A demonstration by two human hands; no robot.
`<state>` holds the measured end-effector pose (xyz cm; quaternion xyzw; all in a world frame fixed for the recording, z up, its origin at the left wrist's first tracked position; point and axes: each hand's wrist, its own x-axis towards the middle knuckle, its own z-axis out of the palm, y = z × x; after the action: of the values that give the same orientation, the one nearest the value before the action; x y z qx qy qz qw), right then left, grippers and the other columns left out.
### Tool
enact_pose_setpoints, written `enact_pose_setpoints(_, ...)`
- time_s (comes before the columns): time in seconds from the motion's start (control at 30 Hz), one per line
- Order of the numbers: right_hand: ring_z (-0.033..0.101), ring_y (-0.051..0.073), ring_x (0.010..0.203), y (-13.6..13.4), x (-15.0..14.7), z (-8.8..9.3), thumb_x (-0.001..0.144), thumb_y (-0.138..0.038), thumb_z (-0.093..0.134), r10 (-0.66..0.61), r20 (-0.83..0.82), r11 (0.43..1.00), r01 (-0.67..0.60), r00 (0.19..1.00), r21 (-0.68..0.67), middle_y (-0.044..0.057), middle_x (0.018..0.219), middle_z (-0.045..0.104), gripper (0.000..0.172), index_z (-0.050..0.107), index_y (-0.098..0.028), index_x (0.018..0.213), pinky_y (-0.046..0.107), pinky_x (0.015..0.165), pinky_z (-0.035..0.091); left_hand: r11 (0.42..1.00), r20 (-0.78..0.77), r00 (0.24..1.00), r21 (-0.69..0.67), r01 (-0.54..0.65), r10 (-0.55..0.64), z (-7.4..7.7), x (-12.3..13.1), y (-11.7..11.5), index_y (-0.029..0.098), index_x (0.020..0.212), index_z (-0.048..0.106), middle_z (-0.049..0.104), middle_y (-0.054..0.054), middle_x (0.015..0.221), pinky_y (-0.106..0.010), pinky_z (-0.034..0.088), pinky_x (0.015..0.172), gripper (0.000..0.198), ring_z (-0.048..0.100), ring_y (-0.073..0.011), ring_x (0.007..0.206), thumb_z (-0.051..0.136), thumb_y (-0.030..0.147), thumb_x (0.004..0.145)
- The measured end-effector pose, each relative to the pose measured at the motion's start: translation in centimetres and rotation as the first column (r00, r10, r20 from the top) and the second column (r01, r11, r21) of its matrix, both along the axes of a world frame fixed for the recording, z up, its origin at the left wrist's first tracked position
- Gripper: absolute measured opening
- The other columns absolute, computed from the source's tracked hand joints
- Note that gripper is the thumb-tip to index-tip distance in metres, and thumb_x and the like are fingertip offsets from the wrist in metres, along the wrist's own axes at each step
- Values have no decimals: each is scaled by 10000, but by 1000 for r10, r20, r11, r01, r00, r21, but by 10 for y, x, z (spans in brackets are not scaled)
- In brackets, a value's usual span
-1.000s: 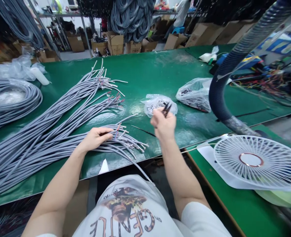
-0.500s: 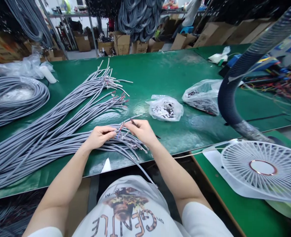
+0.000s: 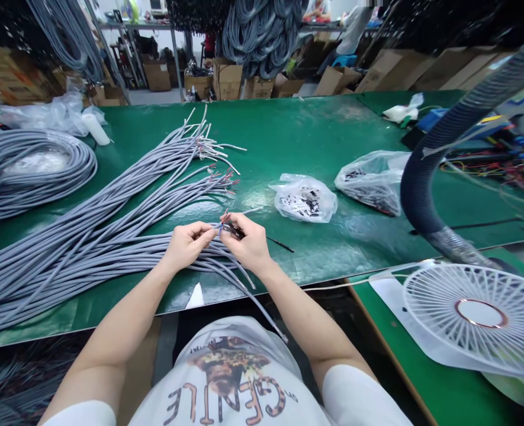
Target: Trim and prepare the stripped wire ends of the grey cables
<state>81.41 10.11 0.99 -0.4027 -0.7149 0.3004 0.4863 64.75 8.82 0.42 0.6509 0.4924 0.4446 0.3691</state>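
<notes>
My left hand (image 3: pixel 189 244) is closed in a pinch on the end of a grey cable, close to where its thin coloured wires (image 3: pixel 221 226) fan out. Against those wires, my right hand (image 3: pixel 249 241) has its fingers closed round a slim black tool (image 3: pixel 234 229), whose exact kind I cannot make out. A thin black rod (image 3: pixel 282 244) shows past the right side of that hand; whether it belongs to the tool is unclear. Beneath both hands lies a bundle of grey cables (image 3: pixel 124 260). Farther back are more grey cables (image 3: pixel 155 157) with stripped ends, some showing reddish wires (image 3: pixel 228 182).
Two clear plastic bags of small black and white parts, one nearer (image 3: pixel 305 200) and one farther (image 3: pixel 370 180), sit to the right. A dark flexible hose (image 3: pixel 417 171) curves down beyond them. A white fan (image 3: pixel 479 313) stands at lower right. Coiled cable (image 3: pixel 79 171) lies at left.
My right hand has turned and come in against the wires, and the black tool shows more between its fingers. My left hand has shifted slightly right. The whole view has shifted a little.
</notes>
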Motion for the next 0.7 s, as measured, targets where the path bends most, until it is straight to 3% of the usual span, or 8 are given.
enact_pose_setpoints(0.07, 521, 119, 614, 0, -3, 2, 790, -283, 569, -32, -47, 999, 31, 998, -15, 7, 690, 598, 142, 636, -160, 774, 240, 618, 420, 997, -90, 996, 80, 9, -2, -1, 1, -1, 136, 786, 699, 614, -4, 588, -215, 366, 506, 256, 474, -92, 496, 594, 368, 821)
enact_pose_setpoints(0.13, 447, 99, 548, 2, -4, 6, 801, -308, 559, -31, -117, 995, 19, 993, -103, -17, 595, 522, 214, 597, -160, 651, 231, 557, 375, 982, -187, 982, 185, 45, -10, -1, 0, -2, 156, 819, 717, 664, -20, 666, -228, 399, 562, 234, 520, -109, 553, 589, 351, 833)
enact_pose_setpoints(0.27, 386, 83, 517, 9, 15, 18, 779, -363, 593, -26, -196, 973, -20, 980, -230, -34, 565, 476, 243, 609, -155, 653, 224, 519, 333, 884, -352, 930, 462, 76, 103, 6, -5, 3, 183, 829, 739, 681, -45, 730, -269, 434, 704, 183, 565, -147, 699, 624, 326, 818)
enact_pose_setpoints(0.33, 372, 81, 510, 12, 39, 22, 774, -385, 603, -87, -134, 978, 60, 987, -198, -38, 577, 483, 235, 637, -155, 736, 221, 513, 325, 838, -372, 897, 546, 2, 241, 18, -11, 11, 177, 822, 740, 656, -46, 729, -267, 431, 698, 183, 557, -144, 703, 633, 326, 809)
enact_pose_setpoints(0.43, 441, 105, 561, 14, 85, 16, 775, -391, 605, -178, 126, 976, 191, 976, -102, -17, 649, 553, 252, 652, -158, 858, 232, 560, 362, 807, -319, 858, 566, -168, 402, 43, -25, 36, 164, 821, 723, 596, -9, 655, -230, 412, 625, 200, 526, -111, 613, 595, 317, 831)
enact_pose_setpoints(0.5, 538, 145, 665, 13, 115, 3, 818, -400, 555, -249, 316, 962, 272, 915, -30, 23, 767, 633, 271, 662, -169, 910, 255, 636, 403, 756, -259, 807, 575, -313, 531, 56, -41, 65, 152, 838, 700, 587, -1, 653, -227, 416, 662, 224, 538, -115, 641, 560, 327, 848)
enact_pose_setpoints(0.57, 590, 182, 747, 13, 138, -14, 827, -397, 542, -354, 480, 921, 389, 802, 29, 52, 877, 674, 293, 667, -188, 989, 278, 682, 421, 720, -224, 747, 535, -442, 625, 60, -61, 98, 136, 994, 663, 612, -13, 717, -233, 429, 716, 280, 571, -122, 683, 474, 315, 890)
enact_pose_setpoints(0.7, 593, 228, 772, 24, 164, -46, 843, -391, 526, -398, 734, 874, 471, 550, 120, 97, 898, 665, 324, 660, -184, 1054, 307, 649, 420, 848, -511, 677, 298, -438, 530, 37, -88, 137, 115, 1278, 519, 676, -89, 995, -273, 441, 799, 531, 622, -179, 823, 585, 239, 765)
